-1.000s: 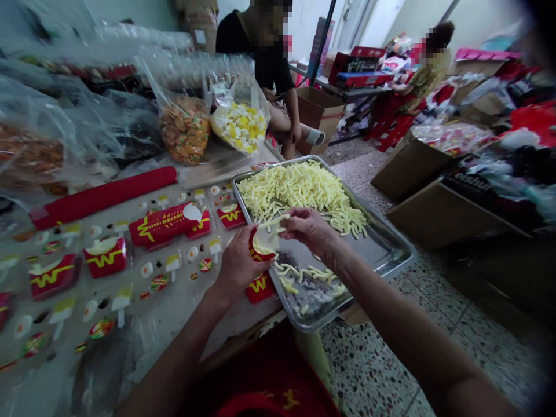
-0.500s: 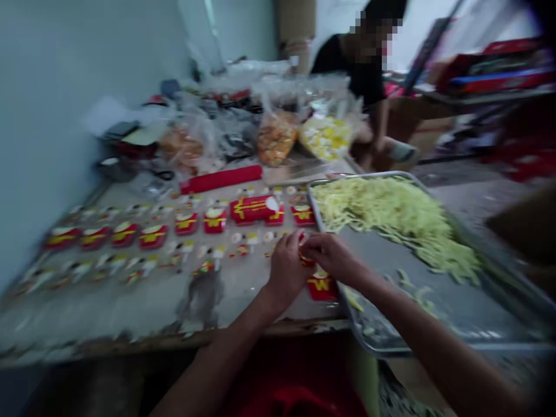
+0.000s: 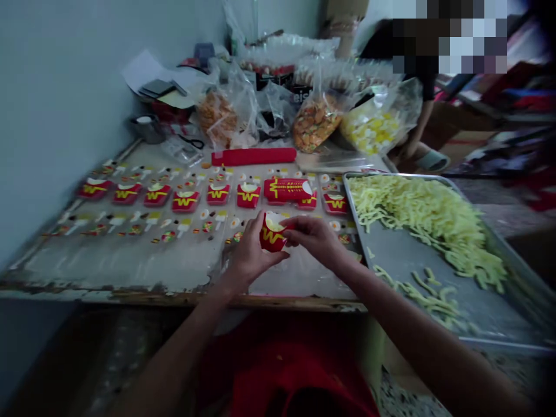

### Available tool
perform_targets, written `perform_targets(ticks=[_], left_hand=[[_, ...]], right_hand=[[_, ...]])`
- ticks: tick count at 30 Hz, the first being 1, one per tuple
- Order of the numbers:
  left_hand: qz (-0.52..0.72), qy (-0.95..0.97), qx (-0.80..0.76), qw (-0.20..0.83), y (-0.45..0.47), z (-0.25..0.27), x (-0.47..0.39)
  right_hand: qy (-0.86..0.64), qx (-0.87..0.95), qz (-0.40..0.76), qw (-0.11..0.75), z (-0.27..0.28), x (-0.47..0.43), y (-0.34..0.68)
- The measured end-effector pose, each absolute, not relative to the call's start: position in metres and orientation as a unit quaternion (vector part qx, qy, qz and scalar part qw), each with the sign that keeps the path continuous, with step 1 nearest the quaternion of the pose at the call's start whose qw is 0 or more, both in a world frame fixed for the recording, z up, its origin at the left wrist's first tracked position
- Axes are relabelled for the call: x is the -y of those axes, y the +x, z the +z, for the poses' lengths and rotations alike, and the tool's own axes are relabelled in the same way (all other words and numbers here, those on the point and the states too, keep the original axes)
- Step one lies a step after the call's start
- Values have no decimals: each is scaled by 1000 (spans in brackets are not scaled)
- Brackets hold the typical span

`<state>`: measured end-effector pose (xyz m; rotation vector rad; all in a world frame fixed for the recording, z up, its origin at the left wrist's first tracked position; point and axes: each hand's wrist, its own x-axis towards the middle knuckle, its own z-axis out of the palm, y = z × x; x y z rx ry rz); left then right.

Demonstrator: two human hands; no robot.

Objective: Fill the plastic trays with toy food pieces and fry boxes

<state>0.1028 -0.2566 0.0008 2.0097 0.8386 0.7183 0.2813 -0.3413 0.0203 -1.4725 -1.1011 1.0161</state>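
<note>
A small red fries carton (image 3: 272,236) with a yellow W-like mark stands upright between my hands, above the table's front part. Around its left side and base, my left hand (image 3: 251,255) is closed, the thumb and fingers on either side of it. My right hand (image 3: 315,238) pinches at the carton's right edge; whether its fingertips hold anything besides the carton is hidden. Behind my hands, similar cartons (image 3: 218,194) lie in a row among clear packs of tiny toy-like pieces (image 3: 168,235). A stack of nested red cartons (image 3: 286,189) rests on that row.
To the right, a metal tray (image 3: 391,243) bears a heap of pale yellow fry-shaped strips (image 3: 417,202). A long red stack (image 3: 254,156) lies farther back. Clear bags of small pieces (image 3: 317,121) line the table's rear. Another person's arm (image 3: 419,127) shows behind the tray.
The view has shifted, so the table sits farther right and higher. The carton that lay beside the tray's near left corner is gone from there; a carton now shows upright between my hands.
</note>
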Motion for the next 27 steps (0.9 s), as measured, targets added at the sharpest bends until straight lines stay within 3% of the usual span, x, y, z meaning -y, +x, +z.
perform_targets(ticks=[3, 8, 13, 18, 22, 27], left_hand=[[260, 814, -285, 433, 101, -2, 257], [256, 868, -245, 347, 114, -18, 263], [207, 928, -102, 292, 146, -35, 277], [143, 951, -47, 271, 160, -49, 286], [146, 950, -54, 271, 157, -53, 287], [164, 950, -48, 261, 154, -53, 293]], right_hand=[[-627, 418, 454, 475, 25, 351, 316], [-676, 436, 458, 379, 26, 379, 373], [-649, 523, 498, 239, 15, 380, 394], [-668, 668, 310, 100, 2, 367, 383], [-690, 684, 208, 113, -9, 378, 372], [-721, 635, 234, 150, -8, 387, 380]])
